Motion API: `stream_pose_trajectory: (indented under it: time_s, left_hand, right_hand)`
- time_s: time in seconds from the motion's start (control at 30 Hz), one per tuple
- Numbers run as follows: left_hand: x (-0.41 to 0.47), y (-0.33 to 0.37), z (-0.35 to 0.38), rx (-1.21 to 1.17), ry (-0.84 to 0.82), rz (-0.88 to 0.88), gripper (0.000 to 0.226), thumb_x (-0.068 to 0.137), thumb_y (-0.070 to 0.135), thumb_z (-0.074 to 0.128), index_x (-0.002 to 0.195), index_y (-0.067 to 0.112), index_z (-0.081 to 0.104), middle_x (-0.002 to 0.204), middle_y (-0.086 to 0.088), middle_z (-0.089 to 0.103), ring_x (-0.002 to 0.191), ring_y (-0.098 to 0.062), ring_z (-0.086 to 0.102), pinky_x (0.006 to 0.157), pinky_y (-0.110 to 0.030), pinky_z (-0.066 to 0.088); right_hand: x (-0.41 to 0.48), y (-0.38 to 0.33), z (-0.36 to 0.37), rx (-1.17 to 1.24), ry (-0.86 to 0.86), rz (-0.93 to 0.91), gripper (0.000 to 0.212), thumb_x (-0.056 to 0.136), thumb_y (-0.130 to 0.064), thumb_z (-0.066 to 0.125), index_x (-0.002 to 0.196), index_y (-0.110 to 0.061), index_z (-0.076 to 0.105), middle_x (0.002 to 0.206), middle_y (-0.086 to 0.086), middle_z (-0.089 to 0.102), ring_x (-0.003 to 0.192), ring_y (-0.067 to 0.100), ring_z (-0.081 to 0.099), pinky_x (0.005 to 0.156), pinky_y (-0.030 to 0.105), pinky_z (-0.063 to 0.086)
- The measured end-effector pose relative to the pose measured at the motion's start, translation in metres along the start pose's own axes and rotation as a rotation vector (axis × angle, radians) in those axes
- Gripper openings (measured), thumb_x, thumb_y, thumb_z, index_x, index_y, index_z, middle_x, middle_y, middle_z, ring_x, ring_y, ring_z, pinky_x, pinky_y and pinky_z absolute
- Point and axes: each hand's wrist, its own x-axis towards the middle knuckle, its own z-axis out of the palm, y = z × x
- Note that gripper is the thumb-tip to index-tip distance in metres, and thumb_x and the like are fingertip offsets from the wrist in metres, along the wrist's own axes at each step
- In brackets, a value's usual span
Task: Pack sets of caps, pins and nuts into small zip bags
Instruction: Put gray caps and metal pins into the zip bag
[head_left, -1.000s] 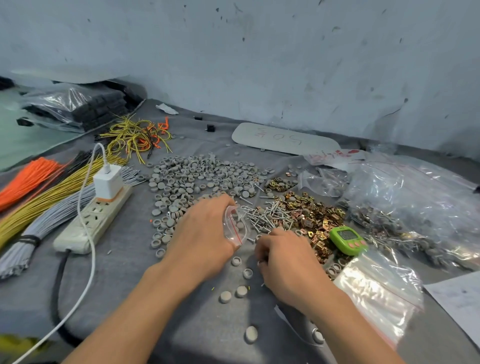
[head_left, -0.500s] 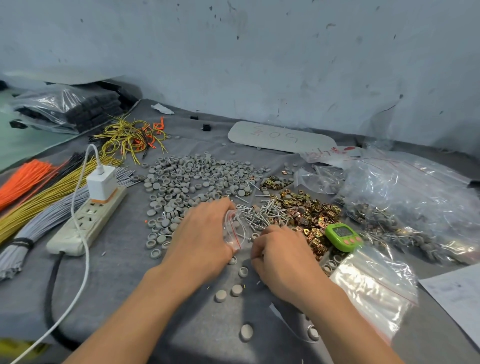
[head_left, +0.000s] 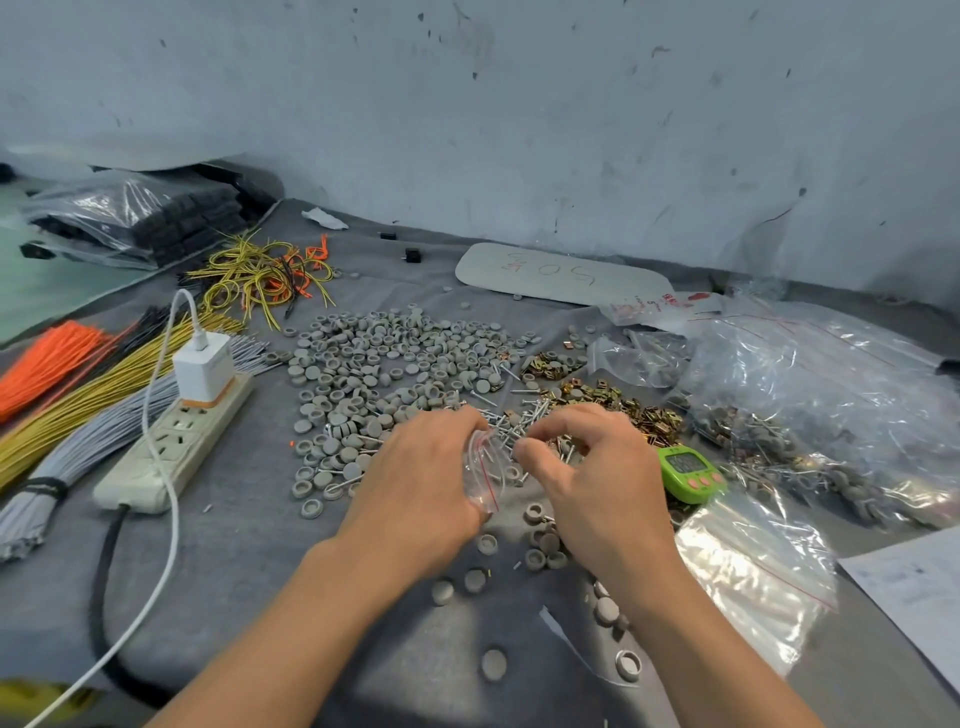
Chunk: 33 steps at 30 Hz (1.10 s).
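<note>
A few loose caps (head_left: 493, 664) lie apart from one another at the near edge of the table (head_left: 249, 561), between the two forearms. The table carries a grey cloth. Toward the near right corner there is a stack of empty zip bags (head_left: 753, 577), and a sheet of paper (head_left: 914, 587) lies just beside it.

A little farther in, at the middle of the table, the left hand (head_left: 415, 483) has its grip closed round a small zip bag (head_left: 484, 467), which is clear with a red line. The bag is between the two hands. The fingers of the right hand (head_left: 597, 483) are curled, with thumb and fingertips close to the bag. I cannot tell whether this grip holds anything, because the fingers hide it. A green timer (head_left: 688, 470) lies just beside the right hand.

On the left side, a power strip (head_left: 171, 447) carries a white charger (head_left: 203, 366). Bundles of orange, yellow and grey wires (head_left: 104, 395) lie along the left edge.

Behind the hands are the pins (head_left: 519, 415), with brass-coloured nuts (head_left: 628, 410) to their right and a wide pile of grey caps (head_left: 384, 358) to their left. A large clear bag (head_left: 810, 395) with more parts is on the right side. Near the far edge lie loose yellow wires (head_left: 260, 275) and a pale oval plate (head_left: 561, 275) with writing. A bag of black parts (head_left: 140, 218) is at the far left corner.
</note>
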Motion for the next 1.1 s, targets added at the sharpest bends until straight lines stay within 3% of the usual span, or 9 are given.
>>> stream_pose_trajectory:
  time_s: [0.13,0.27,0.37,0.47,0.57,0.63,0.8,0.93,1.1]
  left_hand:
    - [0.0,0.005,0.004,-0.057,-0.039,0.015,0.039,0.074,0.027,0.075,0.1,0.04,0.049,0.092,0.02,0.052,0.089,-0.002,0.043,0.066,-0.018,0.034]
    - [0.002,0.003,0.0,-0.118,-0.038,-0.017,0.04,0.072,0.034,0.08,0.101,0.038,0.052,0.093,0.019,0.055,0.089,-0.003,0.048,0.068,-0.017,0.037]
    - [0.004,0.0,-0.005,-0.155,-0.022,-0.049,0.043,0.071,0.037,0.082,0.101,0.041,0.051,0.09,0.026,0.051,0.088,-0.001,0.042,0.069,-0.007,0.033]
    - [0.003,-0.001,-0.009,-0.146,-0.018,-0.06,0.042,0.075,0.038,0.082,0.102,0.041,0.051,0.091,0.026,0.05,0.088,0.002,0.041,0.072,-0.004,0.033]
    - [0.003,-0.003,-0.011,-0.132,-0.025,-0.064,0.044,0.074,0.038,0.084,0.103,0.041,0.05,0.098,0.022,0.053,0.091,0.0,0.044,0.076,-0.004,0.033]
    - [0.002,-0.002,-0.013,-0.117,-0.028,-0.072,0.046,0.075,0.038,0.084,0.104,0.042,0.049,0.1,0.021,0.053,0.092,-0.003,0.045,0.072,-0.008,0.033]
    - [0.001,0.002,-0.013,-0.109,-0.04,-0.077,0.047,0.074,0.036,0.084,0.106,0.041,0.05,0.102,0.02,0.054,0.093,-0.004,0.046,0.071,-0.018,0.03]
    - [0.0,0.005,-0.01,-0.105,-0.036,-0.076,0.047,0.074,0.037,0.082,0.107,0.043,0.049,0.098,0.021,0.05,0.093,-0.003,0.043,0.074,-0.024,0.03]
    - [-0.003,0.008,-0.001,-0.111,-0.049,-0.042,0.043,0.075,0.031,0.078,0.104,0.043,0.048,0.091,0.022,0.047,0.087,0.0,0.04,0.064,-0.018,0.031]
  right_hand:
    - [0.003,-0.001,0.01,0.029,-0.061,0.002,0.009,0.083,-0.034,0.086,0.081,-0.039,0.079,0.101,-0.032,0.059,0.106,0.0,0.048,0.089,0.013,0.032]
    - [0.009,0.001,0.014,0.163,-0.073,0.046,0.006,0.088,-0.029,0.081,0.085,-0.033,0.083,0.105,-0.028,0.067,0.108,0.0,0.06,0.098,0.03,0.045]
    - [0.013,0.006,0.005,0.198,-0.009,0.112,0.01,0.09,-0.027,0.079,0.081,-0.03,0.082,0.092,-0.029,0.071,0.091,-0.01,0.065,0.084,0.023,0.051]
    - [0.011,0.013,-0.004,-0.081,-0.12,0.16,0.021,0.089,-0.032,0.079,0.07,-0.037,0.073,0.079,-0.031,0.064,0.084,-0.005,0.066,0.069,0.016,0.046]
    - [0.005,0.014,-0.001,-0.454,-0.265,0.152,0.019,0.087,-0.047,0.078,0.078,-0.031,0.074,0.089,-0.012,0.067,0.101,0.02,0.061,0.09,0.036,0.053]
    - [0.001,0.012,0.003,-0.59,-0.337,0.134,0.022,0.087,-0.052,0.076,0.083,-0.03,0.075,0.094,-0.007,0.066,0.101,0.021,0.057,0.095,0.04,0.05]
    - [0.002,0.01,0.004,-0.555,-0.323,0.079,0.01,0.091,-0.041,0.072,0.086,-0.032,0.074,0.099,-0.01,0.065,0.106,0.023,0.054,0.089,0.038,0.04]
    - [0.006,0.007,-0.001,-0.279,-0.169,0.074,0.009,0.09,-0.044,0.077,0.09,-0.035,0.077,0.106,-0.018,0.062,0.113,0.013,0.051,0.101,0.037,0.041]
    - [0.006,-0.004,-0.005,-0.056,-0.19,-0.052,0.01,0.085,-0.032,0.082,0.089,-0.041,0.079,0.125,-0.027,0.059,0.126,-0.003,0.043,0.106,0.02,0.027]
